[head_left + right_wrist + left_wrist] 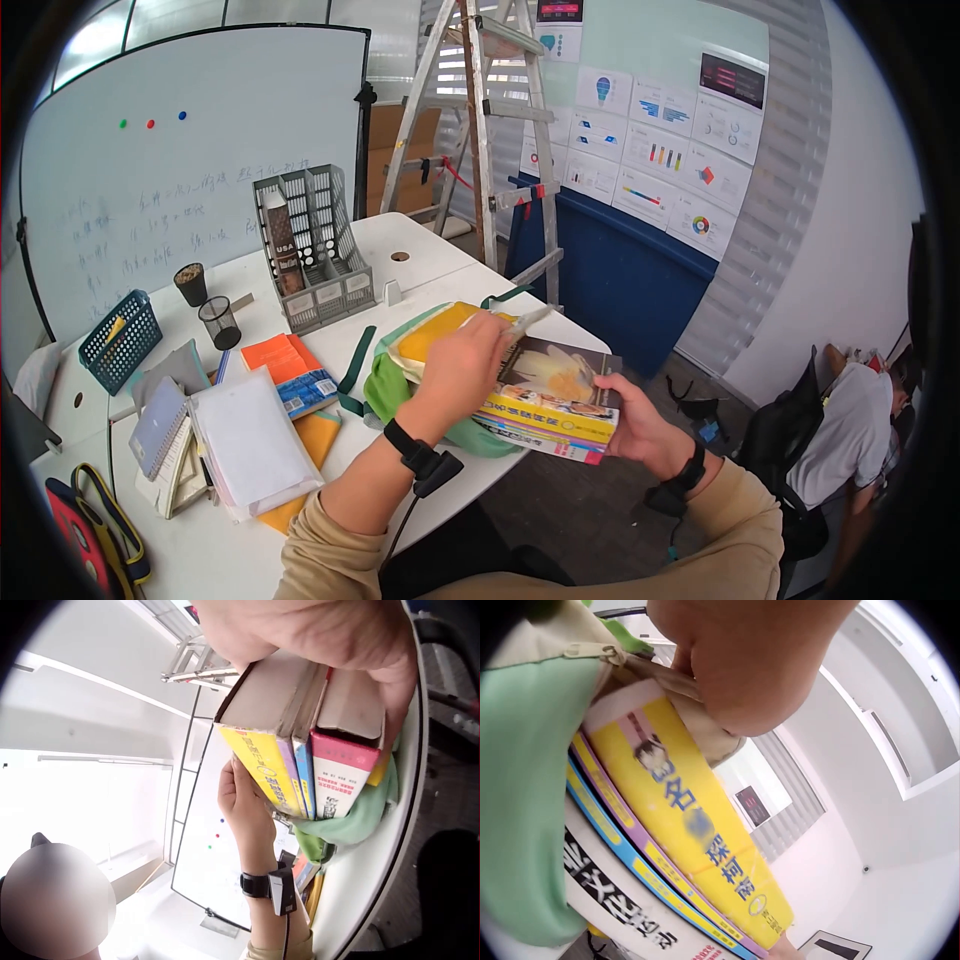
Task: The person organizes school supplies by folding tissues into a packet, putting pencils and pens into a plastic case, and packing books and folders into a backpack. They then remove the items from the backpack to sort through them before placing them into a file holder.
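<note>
A stack of books (545, 421) sticks partway out of a green and yellow cloth bag (384, 388) at the table's front edge. On one side of the stack is a thick yellow-spined book (694, 814); thin purple and blue-spined books and a thick white one (341, 769) lie beside it. My right hand (645, 425) grips the outer end of the stack, fingers over its page edges. My left hand (462, 368) is at the bag's zipped opening, fingers curled on its cream edge above the books. Its fingertips are partly hidden in the left wrist view.
Left on the table lie a white folder (245, 435), an orange book (280, 360) and notebooks (160, 425). Behind stand a grey file rack (340, 285), a mesh pen cup (220, 325) and a teal basket (120, 345). A ladder (480, 130) stands beyond; another person (850, 420) is at right.
</note>
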`<state>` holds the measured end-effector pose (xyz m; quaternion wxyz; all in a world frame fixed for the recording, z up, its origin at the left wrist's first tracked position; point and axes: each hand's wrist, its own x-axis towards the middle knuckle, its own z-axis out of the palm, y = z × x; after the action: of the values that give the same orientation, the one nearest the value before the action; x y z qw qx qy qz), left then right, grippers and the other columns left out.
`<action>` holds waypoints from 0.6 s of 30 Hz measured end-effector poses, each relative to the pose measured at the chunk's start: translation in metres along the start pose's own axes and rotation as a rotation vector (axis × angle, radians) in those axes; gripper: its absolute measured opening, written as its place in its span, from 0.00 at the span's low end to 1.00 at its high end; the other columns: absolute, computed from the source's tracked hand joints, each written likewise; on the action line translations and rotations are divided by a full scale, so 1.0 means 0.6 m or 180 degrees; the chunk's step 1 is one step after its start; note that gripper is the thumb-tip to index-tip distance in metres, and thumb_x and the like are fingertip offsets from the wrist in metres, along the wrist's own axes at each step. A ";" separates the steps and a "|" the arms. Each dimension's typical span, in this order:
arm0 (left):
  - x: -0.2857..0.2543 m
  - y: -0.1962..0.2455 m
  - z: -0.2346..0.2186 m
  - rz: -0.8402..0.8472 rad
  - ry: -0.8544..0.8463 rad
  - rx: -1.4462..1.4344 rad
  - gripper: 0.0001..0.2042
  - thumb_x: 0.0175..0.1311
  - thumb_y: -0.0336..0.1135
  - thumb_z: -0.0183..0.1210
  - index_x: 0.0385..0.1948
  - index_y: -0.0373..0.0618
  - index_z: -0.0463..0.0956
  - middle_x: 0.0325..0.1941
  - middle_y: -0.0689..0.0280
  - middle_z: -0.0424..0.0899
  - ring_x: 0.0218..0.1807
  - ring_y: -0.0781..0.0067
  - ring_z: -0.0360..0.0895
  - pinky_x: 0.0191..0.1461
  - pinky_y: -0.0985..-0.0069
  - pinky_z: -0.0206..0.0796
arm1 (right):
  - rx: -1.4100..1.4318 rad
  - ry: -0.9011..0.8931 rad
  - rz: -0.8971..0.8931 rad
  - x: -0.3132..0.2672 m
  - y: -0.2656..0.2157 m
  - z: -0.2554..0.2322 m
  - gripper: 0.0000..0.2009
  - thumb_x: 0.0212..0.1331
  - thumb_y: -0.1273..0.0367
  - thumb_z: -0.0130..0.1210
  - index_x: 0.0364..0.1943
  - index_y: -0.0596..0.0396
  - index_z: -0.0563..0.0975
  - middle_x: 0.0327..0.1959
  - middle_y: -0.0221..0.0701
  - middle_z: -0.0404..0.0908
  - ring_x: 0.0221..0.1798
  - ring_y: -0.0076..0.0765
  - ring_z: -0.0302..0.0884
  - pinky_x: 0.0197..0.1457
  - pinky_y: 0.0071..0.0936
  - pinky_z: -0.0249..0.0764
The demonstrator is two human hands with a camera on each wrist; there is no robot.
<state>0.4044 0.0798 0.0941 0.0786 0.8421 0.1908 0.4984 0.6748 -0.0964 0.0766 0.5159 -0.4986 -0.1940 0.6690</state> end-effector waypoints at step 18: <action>-0.013 0.027 -0.014 0.0465 -0.0149 -0.0109 0.06 0.76 0.32 0.68 0.49 0.45 0.83 0.43 0.59 0.86 0.47 0.48 0.87 0.48 0.58 0.80 | 0.0038 -0.0390 -0.0733 0.209 0.053 0.145 0.29 0.90 0.41 0.39 0.78 0.40 0.73 0.75 0.30 0.82 0.77 0.37 0.82 0.79 0.49 0.79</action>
<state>0.3974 0.0613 0.0972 0.0608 0.8637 0.1184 0.4861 0.5869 0.0242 0.0304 0.5794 -0.4281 -0.2772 0.6357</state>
